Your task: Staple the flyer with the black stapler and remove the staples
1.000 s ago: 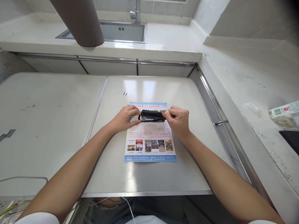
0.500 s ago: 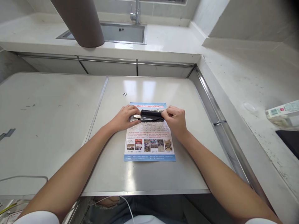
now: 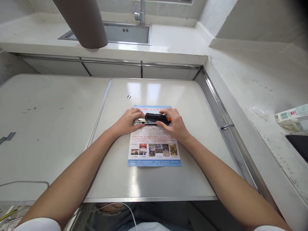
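Closest to the viewer, ripped jeans (image 3: 156, 213) show below the near edge of the pale surface (image 3: 115, 183), with a white cable (image 3: 131, 211) looping over them. White sleeves (image 3: 39, 224) end above both forearms, which reach inward across the surface.

A printed flyer (image 3: 154, 163) lies flat there, its lower blue band nearest, then a row of small photos, then red lines of text and a table. The black stapler (image 3: 156, 117) lies crosswise over the upper part of this sheet, between the two hands. The left hand (image 3: 130, 120) has its fingers closed around the stapler's metal end, thumb on the near side and the others on the far side. The right hand (image 3: 176, 124) pinches the opposite end, by an orange part, its thumb along the near side and its fingers curved over the far side.

To the right, on a raised side surface (image 3: 255, 77), a clear package (image 3: 292, 115) with a white and green label lies near a dark object (image 3: 298, 146).

Beyond the flyer, small metal strips (image 3: 129, 96) sit apart from the stapler. Farthest back are a thick brown column (image 3: 83, 24), a steel sink (image 3: 130, 33) and its faucet (image 3: 141, 16).
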Motion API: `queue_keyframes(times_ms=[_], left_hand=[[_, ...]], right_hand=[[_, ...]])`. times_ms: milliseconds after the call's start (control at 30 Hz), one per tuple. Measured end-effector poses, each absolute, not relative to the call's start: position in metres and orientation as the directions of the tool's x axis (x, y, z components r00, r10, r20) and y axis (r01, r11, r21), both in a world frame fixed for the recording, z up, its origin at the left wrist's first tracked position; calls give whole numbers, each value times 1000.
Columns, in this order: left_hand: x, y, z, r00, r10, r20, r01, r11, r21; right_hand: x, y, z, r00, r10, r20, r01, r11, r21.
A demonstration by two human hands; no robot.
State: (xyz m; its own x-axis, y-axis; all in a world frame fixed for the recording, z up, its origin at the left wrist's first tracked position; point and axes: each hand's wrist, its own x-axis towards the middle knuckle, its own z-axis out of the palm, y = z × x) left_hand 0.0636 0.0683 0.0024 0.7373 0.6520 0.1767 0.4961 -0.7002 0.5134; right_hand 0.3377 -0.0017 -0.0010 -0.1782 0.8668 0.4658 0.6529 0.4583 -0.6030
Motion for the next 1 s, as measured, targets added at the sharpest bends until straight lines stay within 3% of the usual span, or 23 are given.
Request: queue_keyframes(times_ms=[200,300,433,567,700,833,1000], left_hand=[[64,68,4,738,642,208,451,-699,554],[64,67,7,692,679,244,414,-651,636],[63,67,7,517,796,315,239,-487,840],[64,68,7,472,873,122,-39,-118,992],[61,69,7,599,790,-131,-90,229,969],[57,72,6,668,716,-203,-85,344,935],[57,73,5,649,730,-213,-113,369,923]], right_hand=[[337,-3,-11,-236,885,401,633,453,-628],[335,-7,-8,-218,839,499,660,503,-558],[331,-14,1,-172,672,720,687,606,-401],[331,-20,6,-175,557,812,734,623,-270],[331,-25,3,-303,573,761,750,636,-180],[331,-26,3,-432,588,684,727,676,-122],[330,-30,7,-516,566,643,666,737,-115]])
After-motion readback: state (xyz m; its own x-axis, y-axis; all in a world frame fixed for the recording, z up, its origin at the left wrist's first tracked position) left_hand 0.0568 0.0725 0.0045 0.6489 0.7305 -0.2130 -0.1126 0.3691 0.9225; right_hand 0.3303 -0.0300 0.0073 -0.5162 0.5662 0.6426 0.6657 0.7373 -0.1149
